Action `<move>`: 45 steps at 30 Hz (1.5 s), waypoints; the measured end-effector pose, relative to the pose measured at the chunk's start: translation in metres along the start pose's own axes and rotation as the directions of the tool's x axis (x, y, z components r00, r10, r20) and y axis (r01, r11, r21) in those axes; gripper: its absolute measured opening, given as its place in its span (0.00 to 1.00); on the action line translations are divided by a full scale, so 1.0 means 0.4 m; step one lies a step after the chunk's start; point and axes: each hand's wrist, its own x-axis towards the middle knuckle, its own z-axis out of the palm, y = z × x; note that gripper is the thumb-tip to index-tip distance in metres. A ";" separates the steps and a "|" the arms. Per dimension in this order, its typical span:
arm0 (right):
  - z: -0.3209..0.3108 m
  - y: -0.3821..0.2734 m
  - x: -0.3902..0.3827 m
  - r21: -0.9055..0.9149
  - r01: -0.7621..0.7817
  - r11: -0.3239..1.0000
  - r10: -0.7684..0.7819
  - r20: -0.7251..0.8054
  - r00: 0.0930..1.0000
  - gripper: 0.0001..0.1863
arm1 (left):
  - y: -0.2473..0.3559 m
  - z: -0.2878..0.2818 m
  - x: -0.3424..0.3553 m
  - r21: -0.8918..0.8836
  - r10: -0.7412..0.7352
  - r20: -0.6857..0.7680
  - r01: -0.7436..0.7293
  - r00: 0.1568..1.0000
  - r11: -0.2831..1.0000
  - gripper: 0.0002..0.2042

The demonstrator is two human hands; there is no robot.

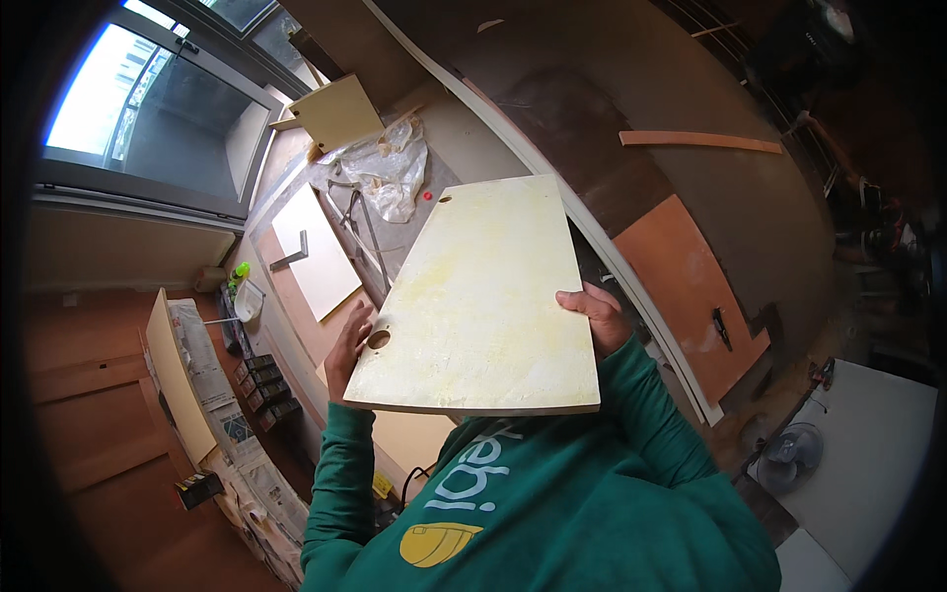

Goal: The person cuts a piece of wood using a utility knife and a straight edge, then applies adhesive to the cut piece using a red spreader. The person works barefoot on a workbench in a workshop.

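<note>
A pale cream cabinet door [483,296], smeared with yellowish patches, is held up in front of my chest. It has a round hinge hole [379,339] near its lower left corner and another at the upper left. My left hand [347,347] presses along its left edge beside the lower hole, with part of the fingers hidden. On the opposite edge my right hand [600,314] is closed, thumb on the upper face and the other fingers partly out of sight underneath.
To the left, a metal square [290,253] lies on a white panel [321,261]. Crumpled clear plastic [395,173] and another cream panel [337,113] are farther off. A long white edge [631,281] runs along my right, beyond which lies an orange-brown board [681,276]. A fan [791,456] stands lower right.
</note>
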 end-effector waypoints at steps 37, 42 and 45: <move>-0.130 -0.031 -0.310 -0.272 0.643 0.716 -0.660 -0.566 0.495 0.30 | 0.220 0.346 0.600 -0.066 0.012 0.857 0.087 0.516 0.994 0.36; -0.092 -0.033 -0.310 -0.290 0.621 0.728 -0.653 -0.570 0.500 0.30 | 0.230 0.535 0.538 0.085 -0.145 0.954 0.228 0.262 0.970 0.39; -0.092 -0.039 -0.344 -0.289 0.621 0.728 -0.657 -0.552 0.513 0.30 | 0.228 0.588 0.488 0.030 -0.086 0.966 0.226 0.244 0.974 0.34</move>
